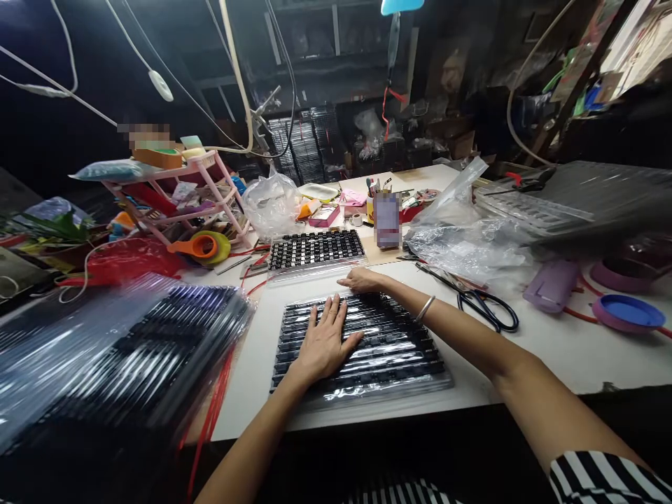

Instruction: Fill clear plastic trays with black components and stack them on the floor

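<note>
On the white work surface in front of me lies a clear plastic tray (388,343) filled with rows of black parts. My left hand (326,339) rests flat on it with its fingers spread. At the tray's far edge, my right hand (363,281) is closed, its fingers bent together and pointing left. What its fingertips hold, if anything, is too small to make out. Just beyond my hands sits another tray (318,250) of small black and silver parts.
A tall stack of filled trays (157,350) stands at left, beside red straps (213,399). To the right lie dark-handled scissors (488,308), clear plastic bags (472,245) and a purple tape roll (627,311). A phone (387,220) stands upright behind. A pink rack (178,182) is at back left.
</note>
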`<action>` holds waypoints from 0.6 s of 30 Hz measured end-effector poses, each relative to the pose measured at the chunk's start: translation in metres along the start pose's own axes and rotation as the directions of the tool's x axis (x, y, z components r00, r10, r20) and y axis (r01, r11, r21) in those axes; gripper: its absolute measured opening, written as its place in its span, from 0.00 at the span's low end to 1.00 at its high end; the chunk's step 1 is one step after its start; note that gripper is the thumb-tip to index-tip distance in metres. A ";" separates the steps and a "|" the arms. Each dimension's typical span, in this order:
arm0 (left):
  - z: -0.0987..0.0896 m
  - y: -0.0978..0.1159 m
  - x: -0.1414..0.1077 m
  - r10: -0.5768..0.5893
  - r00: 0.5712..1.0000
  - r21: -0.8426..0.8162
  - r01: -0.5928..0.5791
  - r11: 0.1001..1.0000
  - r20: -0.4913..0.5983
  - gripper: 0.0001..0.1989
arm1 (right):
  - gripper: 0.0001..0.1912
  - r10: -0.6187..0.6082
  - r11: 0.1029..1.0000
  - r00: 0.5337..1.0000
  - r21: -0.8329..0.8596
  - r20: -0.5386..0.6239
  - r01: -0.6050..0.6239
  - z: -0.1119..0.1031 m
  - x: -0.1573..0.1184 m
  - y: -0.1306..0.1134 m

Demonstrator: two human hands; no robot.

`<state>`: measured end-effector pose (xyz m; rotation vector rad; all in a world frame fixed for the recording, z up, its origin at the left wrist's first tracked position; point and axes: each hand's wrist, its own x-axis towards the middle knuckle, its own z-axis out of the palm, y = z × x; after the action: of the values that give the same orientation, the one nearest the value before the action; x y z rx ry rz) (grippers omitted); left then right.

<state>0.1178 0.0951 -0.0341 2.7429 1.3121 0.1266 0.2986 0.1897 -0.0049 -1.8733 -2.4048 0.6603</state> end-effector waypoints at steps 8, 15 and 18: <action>0.004 0.000 0.000 0.008 0.999 -0.012 -0.008 1.000 -0.032 0.37 | 0.25 0.128 0.990 0.970 -0.039 -0.207 -0.139 0.032 -0.003 -0.009; 0.008 -0.005 0.001 -0.142 0.979 -0.066 0.133 0.989 -0.147 0.35 | 0.29 0.137 0.988 0.963 -0.038 -0.230 -0.150 0.032 -0.001 -0.007; 0.009 -0.007 0.001 -0.193 0.965 -0.072 0.182 0.981 -0.176 0.32 | 0.32 0.126 0.990 0.965 -0.040 -0.231 -0.138 0.031 -0.002 -0.004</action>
<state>0.1146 0.0998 -0.0437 2.5953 1.5804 0.4008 0.2873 0.1770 -0.0314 -2.0205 -2.1932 0.3624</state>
